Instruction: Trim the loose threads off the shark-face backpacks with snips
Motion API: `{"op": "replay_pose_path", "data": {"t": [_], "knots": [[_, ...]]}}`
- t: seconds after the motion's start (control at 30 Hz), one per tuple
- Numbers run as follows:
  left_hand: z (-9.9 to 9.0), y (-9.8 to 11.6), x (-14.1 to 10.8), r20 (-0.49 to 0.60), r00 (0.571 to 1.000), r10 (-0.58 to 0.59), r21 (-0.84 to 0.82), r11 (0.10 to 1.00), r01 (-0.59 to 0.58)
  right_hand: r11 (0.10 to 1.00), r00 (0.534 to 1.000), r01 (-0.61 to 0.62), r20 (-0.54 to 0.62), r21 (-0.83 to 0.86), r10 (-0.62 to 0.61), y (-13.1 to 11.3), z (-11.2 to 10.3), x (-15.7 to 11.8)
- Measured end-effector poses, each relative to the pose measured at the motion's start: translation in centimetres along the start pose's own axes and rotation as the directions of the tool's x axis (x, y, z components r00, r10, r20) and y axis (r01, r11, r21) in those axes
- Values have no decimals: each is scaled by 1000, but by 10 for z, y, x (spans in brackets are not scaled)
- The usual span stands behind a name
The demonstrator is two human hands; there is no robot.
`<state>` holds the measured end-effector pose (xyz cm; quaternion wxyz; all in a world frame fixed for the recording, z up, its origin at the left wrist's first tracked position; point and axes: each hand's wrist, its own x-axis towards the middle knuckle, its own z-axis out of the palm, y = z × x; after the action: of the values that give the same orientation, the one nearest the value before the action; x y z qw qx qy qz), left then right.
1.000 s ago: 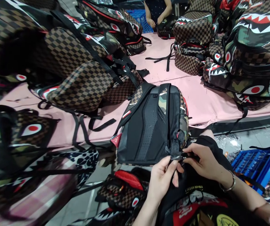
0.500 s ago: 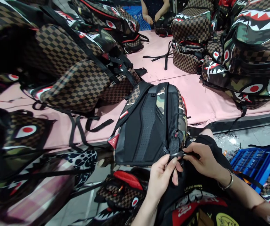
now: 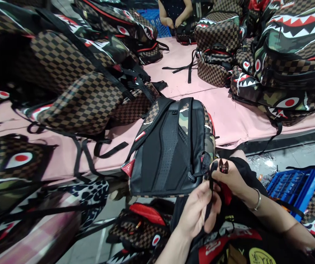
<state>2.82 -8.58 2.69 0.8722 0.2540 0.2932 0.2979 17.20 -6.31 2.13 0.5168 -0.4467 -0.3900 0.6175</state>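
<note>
A black-backed backpack (image 3: 168, 150) with checkered and camouflage sides lies back panel up at the pink table's edge, close to my body. At its lower right corner, my left hand (image 3: 200, 207) pinches a black strap (image 3: 210, 194) that hangs down between its fingers. My right hand (image 3: 226, 176) is closed on the upper part of the same strap, just above the left. A small dark brown pointed piece (image 3: 223, 166) shows at the right hand's fingers; what it belongs to is unclear.
Checkered shark-face bags are piled on the pink table (image 3: 185, 80) at left (image 3: 83, 102) and right (image 3: 286, 84). Another person's hands (image 3: 174, 22) are at the far end. A blue crate (image 3: 295, 190) stands at lower right; a red-lined bag (image 3: 138, 227) lies below.
Both hands have shifted on the strap; its end now hangs down through my left hand. My right hand has risen slightly, and the brown piece has come into view. The view has moved a little.
</note>
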Motion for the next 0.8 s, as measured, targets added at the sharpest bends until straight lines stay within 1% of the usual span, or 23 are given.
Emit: {"op": "replay_pose_path", "data": {"t": [0.03,0.07,0.1,0.13,0.17,0.23,0.27,0.3,0.33,0.37,0.4,0.43,0.47,0.5,0.53,0.57,0.63,0.73,0.8], "knots": [[3,1,-1,-107,990,89,97,992,-79,1000,999,-14,-41,9,14,-1,2,2],[6,3,-2,-209,960,186,198,969,-145,1000,998,-20,-66,13,21,-2,3,4],[7,5,-3,-287,921,264,288,941,-180,1000,998,-27,-63,12,28,-2,3,6],[8,7,-4,-344,885,313,356,916,-185,999,999,-35,-39,5,35,-2,3,6],[7,9,-5,-387,859,335,397,901,-172,999,999,-39,-11,-11,39,-2,3,7],[5,11,-6,-456,830,322,398,908,-133,997,1000,-7,1,-83,7,1,2,5],[4,11,-6,-485,818,309,370,920,-127,988,999,37,-23,-147,-40,2,1,4],[2,11,-6,-510,809,293,333,934,-128,968,992,98,-59,-233,-115,3,-1,1],[0,11,-6,-530,799,283,299,944,-136,926,972,173,-93,-336,-215,4,-3,-1],[-1,11,-6,-544,791,280,275,950,-148,858,939,253,-102,-446,-329,5,-6,-5],[-2,11,-6,-552,783,286,265,951,-160,769,896,329,-78,-548,-438,5,-9,-8],[-3,11,-6,-555,777,297,267,948,-172,668,850,396,-24,-629,-527,5,-12,-11],[-4,10,-6,-555,771,312,277,943,-182,570,808,454,46,-684,-588,5,-15,-13],[-5,10,-5,-553,765,331,293,936,-193,487,775,501,121,-715,-620,4,-17,-15],[-5,9,-5,-550,758,350,311,928,-203,429,756,533,183,-729,-628,4,-19,-16],[-5,8,-5,-546,753,369,330,920,-212,393,748,553,230,-735,-623,4,-21,-16],[-5,7,-5,-530,750,395,363,905,-220,363,747,571,282,-736,-602,3,-23,-16],[-6,5,-5,-491,769,410,411,887,-210,371,763,571,308,-732,-568,2,-22,-13],[-6,4,-5,-470,771,431,456,866,-206,385,773,566,307,-729,-555,2,-21,-11]]}}
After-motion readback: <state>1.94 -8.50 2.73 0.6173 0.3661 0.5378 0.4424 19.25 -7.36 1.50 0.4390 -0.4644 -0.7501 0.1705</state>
